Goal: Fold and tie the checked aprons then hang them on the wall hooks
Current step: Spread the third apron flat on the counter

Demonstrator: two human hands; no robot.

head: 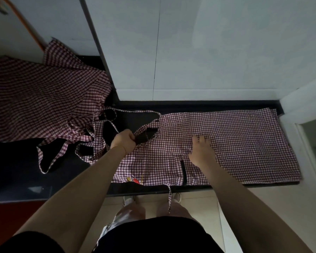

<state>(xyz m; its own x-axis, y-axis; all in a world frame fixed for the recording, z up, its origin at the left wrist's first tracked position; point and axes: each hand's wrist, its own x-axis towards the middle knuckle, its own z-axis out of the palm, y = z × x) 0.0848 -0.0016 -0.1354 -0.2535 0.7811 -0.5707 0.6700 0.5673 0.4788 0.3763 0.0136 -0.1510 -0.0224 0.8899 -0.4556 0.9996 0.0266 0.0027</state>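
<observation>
Both forearms reached out from the near edge of the view over a dark bench (16, 161), above light trousers and pale shoes on the tiled floor. On the left hand (123, 141) the grip was closed, fingers curled round the bib end of the spread apron (235, 143), at the neck-strap opening. No grip was taken by the right hand (202, 152): it lay flat with fingers extended, pressing the cloth down near the middle of that apron.

The spread apron lay along the bench in front of the white wall panel, largely smooth, its skirt end running to the right-hand corner. A dark-edged pocket slit and a small embroidered motif showed near its front edge. One tie strap (170, 198) hung off the bench edge toward the floor. Other loose straps (84, 136) lay in a tangle just left of the gripping hand, unknotted.

A second apron (40, 99) lay rumpled further left on the bench, one corner riding up the wall, untouched by either hand.

Assessment: the task appeared to be at an early stage. The first apron was laid out, possibly part-folded, not tied. The second had not been started. No wall hooks were in view and nothing had been hung. Folding, tying and hanging remained for both.
</observation>
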